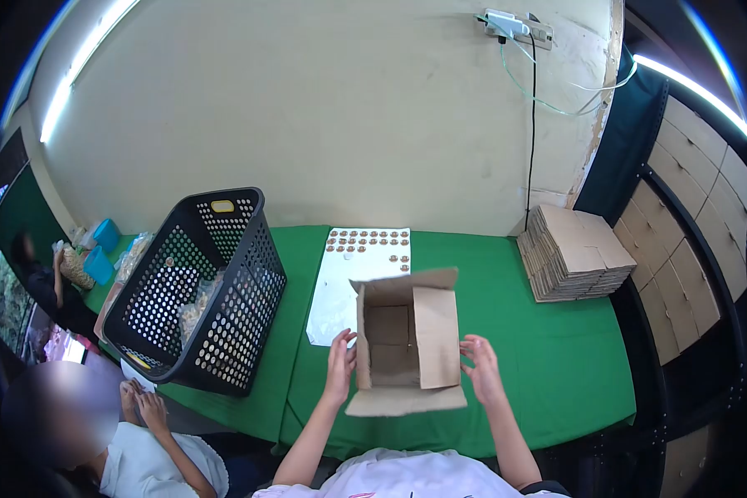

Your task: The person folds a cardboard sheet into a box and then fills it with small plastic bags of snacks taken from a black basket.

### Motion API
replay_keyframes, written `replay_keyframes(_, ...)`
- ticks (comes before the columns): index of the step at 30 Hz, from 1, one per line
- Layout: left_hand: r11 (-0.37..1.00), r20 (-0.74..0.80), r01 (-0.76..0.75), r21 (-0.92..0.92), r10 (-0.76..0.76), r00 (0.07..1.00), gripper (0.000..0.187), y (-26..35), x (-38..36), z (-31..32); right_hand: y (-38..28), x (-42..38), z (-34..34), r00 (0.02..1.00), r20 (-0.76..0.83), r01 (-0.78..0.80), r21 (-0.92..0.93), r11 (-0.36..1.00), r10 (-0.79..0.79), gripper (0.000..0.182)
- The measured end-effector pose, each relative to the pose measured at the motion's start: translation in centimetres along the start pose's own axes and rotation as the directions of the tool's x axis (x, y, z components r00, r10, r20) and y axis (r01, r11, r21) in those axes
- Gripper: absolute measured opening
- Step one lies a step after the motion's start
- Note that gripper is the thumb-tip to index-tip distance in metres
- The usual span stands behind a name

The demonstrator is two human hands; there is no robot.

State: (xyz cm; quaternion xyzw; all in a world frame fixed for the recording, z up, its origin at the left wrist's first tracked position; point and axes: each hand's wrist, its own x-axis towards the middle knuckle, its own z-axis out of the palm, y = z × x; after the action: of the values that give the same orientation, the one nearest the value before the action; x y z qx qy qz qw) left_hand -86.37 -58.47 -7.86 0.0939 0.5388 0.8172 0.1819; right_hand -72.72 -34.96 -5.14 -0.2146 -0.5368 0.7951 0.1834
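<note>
At both box [435,336] sides, curved hands [339,363] [483,365]

1. A green cloth [515,365] covers the long table beside a pale wall, its folds falling over the near edge.
2. A dark perforated plastic basket [245,332] stands on the cloth toward the left side.
3. A white sticker sheet [336,290] lies near the middle, round brown-and-white stickers [368,241] lining its far end in rows.
4. Flattened cardboard boxes [577,249] sit in a neat stack at the far right, near the wall.
5. Two blue plastic containers [99,266] stand at the far left, near clear bags [133,259] of small pieces.
</note>
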Motion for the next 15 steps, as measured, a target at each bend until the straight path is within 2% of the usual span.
replay_keyframes(1, 0.996, 0.027, -0.002, -0.084, 0.004, 1.000, 0.051, -1.5, -0.1, -0.5, 1.4, 0.0, -0.5, 0.999, 0.004, -0.036, -0.048, 0.998, 0.036, 0.034)
replay_keyframes(3, 0.995, 0.028, 0.017, -0.093, -0.015, 1.000, 0.052, -3.8, -0.6, -0.6, 3.6, -0.3, -0.9, 0.994, 0.008, -0.106, -0.146, 0.984, 0.109, 0.035)
replay_keyframes(4, 0.998, 0.055, 0.052, -0.048, -0.049, 0.997, 0.055, -4.5, -0.7, -0.7, 5.4, 0.1, -1.7, 0.992, -0.042, -0.125, -0.286, 0.950, 0.118, 0.043)
replay_keyframes(7, 0.953, 0.086, 0.050, 0.298, -0.079, 0.993, 0.064, -6.7, -1.1, -0.5, 6.7, -0.7, -0.8, 0.994, -0.082, -0.108, -0.501, 0.858, 0.077, 0.056)
replay_keyframes(8, 0.850, 0.079, 0.046, 0.525, -0.103, 0.992, 0.083, -7.3, -1.1, -0.6, 7.2, -0.5, -1.1, 0.994, -0.010, -0.094, -0.581, 0.809, 0.108, 0.078)
replay_keyframes(10, 0.703, 0.164, -0.110, 0.703, -0.009, 0.986, 0.093, -7.7, -1.5, 0.3, 7.8, -1.2, -0.5, 0.999, 0.021, -0.003, -0.725, 0.689, 0.027, 0.089)
replay_keyframes(11, 0.609, 0.214, -0.188, 0.771, 0.031, 0.976, 0.099, -7.8, -1.7, 0.6, 8.0, -1.4, 0.0, 0.999, 0.045, 0.042, -0.787, 0.616, -0.011, 0.095)
replay_keyframes(12, 0.543, 0.239, -0.230, 0.808, 0.055, 0.970, 0.109, -8.3, -1.5, 0.6, 8.1, -1.4, 0.3, 0.998, 0.011, -0.026, -0.848, 0.529, 0.068, 0.106)
replay_keyframes(15, 0.526, 0.239, -0.236, 0.817, 0.064, 0.969, 0.114, -8.9, -1.7, 0.5, 8.9, -1.6, 0.5, 1.000, 0.019, 0.022, -0.884, 0.468, -0.010, 0.102)
